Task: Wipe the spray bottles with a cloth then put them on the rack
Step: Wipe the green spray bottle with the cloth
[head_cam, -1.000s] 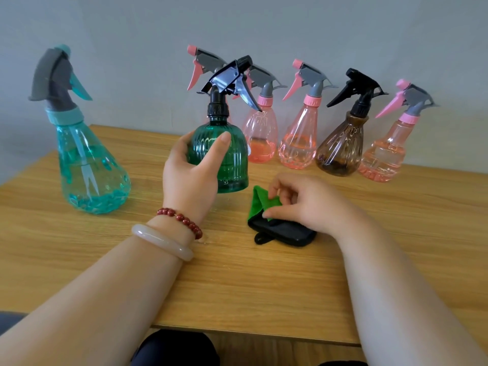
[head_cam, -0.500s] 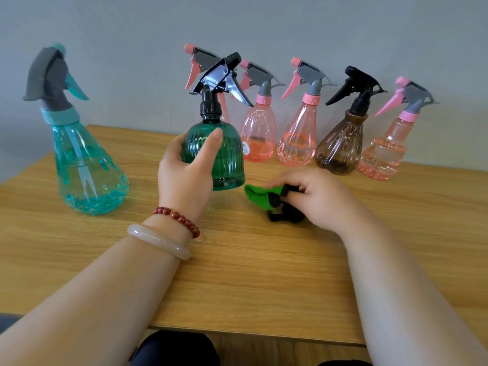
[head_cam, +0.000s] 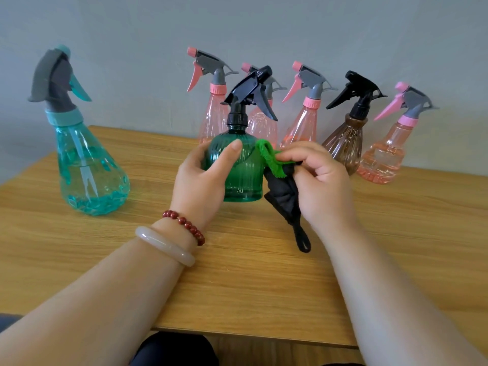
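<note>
Left hand (head_cam: 200,180) grips the dark green spray bottle (head_cam: 239,178), thumb across its front; the bottle is upright, mid-counter (head_cam: 237,286). Right hand (head_cam: 323,186) pinches a green-and-black cloth (head_cam: 284,187) just right of that bottle, green edge touching its shoulder, black tail hanging down. Teal spray bottle (head_cam: 87,167) stands well left of it. Pink spray bottles (head_cam: 380,157) and a brown spray bottle (head_cam: 346,146) stand in a row behind it.

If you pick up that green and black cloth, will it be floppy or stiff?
Probably floppy: the cloth droops from the right hand and its green edge folds over. Likely light too, since just a pinch holds it.
</note>
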`<state>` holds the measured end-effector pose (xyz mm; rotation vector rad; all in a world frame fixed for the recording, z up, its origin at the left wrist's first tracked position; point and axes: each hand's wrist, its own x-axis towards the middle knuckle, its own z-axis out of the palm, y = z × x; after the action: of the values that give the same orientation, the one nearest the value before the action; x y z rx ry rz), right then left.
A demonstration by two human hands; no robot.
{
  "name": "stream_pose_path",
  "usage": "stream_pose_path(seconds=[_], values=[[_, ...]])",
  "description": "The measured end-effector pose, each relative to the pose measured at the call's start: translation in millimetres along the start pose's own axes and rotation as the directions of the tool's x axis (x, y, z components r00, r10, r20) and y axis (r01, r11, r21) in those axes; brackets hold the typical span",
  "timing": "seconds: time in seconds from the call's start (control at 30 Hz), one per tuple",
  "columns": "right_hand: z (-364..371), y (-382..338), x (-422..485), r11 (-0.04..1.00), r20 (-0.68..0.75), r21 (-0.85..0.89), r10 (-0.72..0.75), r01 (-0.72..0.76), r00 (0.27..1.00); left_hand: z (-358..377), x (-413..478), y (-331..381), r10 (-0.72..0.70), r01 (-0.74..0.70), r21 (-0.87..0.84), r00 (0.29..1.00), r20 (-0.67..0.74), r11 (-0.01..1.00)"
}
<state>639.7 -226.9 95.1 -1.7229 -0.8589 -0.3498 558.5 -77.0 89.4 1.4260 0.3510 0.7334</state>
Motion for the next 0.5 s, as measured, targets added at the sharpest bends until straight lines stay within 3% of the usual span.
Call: stream_pose_path(seconds=[0.27, 0.37, 0.5], values=[[14.4, -6.3, -5.5, 0.988, -0.034, -0.107, -0.115, 0.111, 0.993, -1.1, 0.2, 0.9, 0.026, -0.026, -0.016, 1.0, 0.013, 1.0], [7.3, -4.7, -5.0, 0.993, -0.061, 0.007, -0.117, 0.118, 0.991, -0.6, -0.3, -0.1, 0.026, -0.025, -0.005, 1.0, 0.015, 1.0], [12.2, -5.5, -5.9, 0.931, -0.05, -0.164, -0.339, 0.327, 0.94, 0.0, -1.0, -1.9, 0.054, -0.055, 0.007, 0.997, 0.061, 0.998]])
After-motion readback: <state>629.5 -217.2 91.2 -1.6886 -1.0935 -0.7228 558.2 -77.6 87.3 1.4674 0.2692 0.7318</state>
